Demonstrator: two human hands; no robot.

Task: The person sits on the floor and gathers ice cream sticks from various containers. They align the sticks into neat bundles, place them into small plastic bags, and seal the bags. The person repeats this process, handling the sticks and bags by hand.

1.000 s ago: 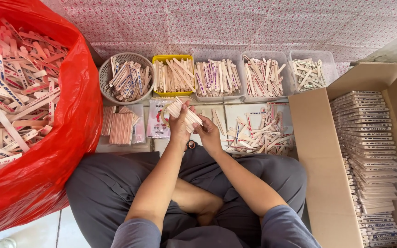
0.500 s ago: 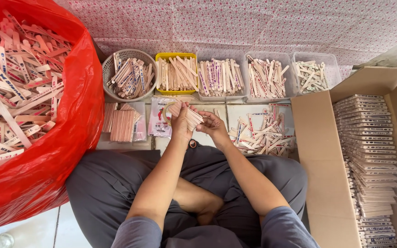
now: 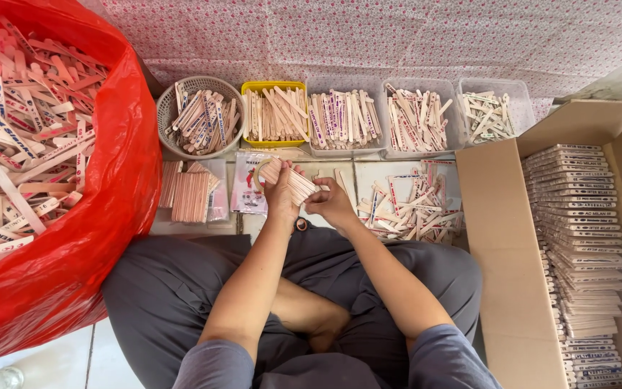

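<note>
My left hand [image 3: 279, 193] grips a thick bundle of flat wooden sticks [image 3: 295, 181] held level above my lap. My right hand [image 3: 330, 204] pinches the right end of the same bundle. A thin band loops around the bundle's left end, by my left fingers. Just below the hands I sit cross-legged in grey trousers. A loose heap of printed sticks [image 3: 412, 204] lies on the floor right of my right hand. A neat stack of plain sticks [image 3: 190, 194] lies left of my left hand.
A big red bag [image 3: 109, 238] full of sticks fills the left. Along the back stand a grey round basket [image 3: 174, 97], a yellow tray [image 3: 275, 86] and three clear tubs [image 3: 487, 83], all holding sticks. A cardboard box [image 3: 505, 252] with rows of bundled sticks stands at right.
Both hands with the bundle have dropped slightly and come closer to my body. The bundle has turned from a tilted hold to lying level between the hands.
</note>
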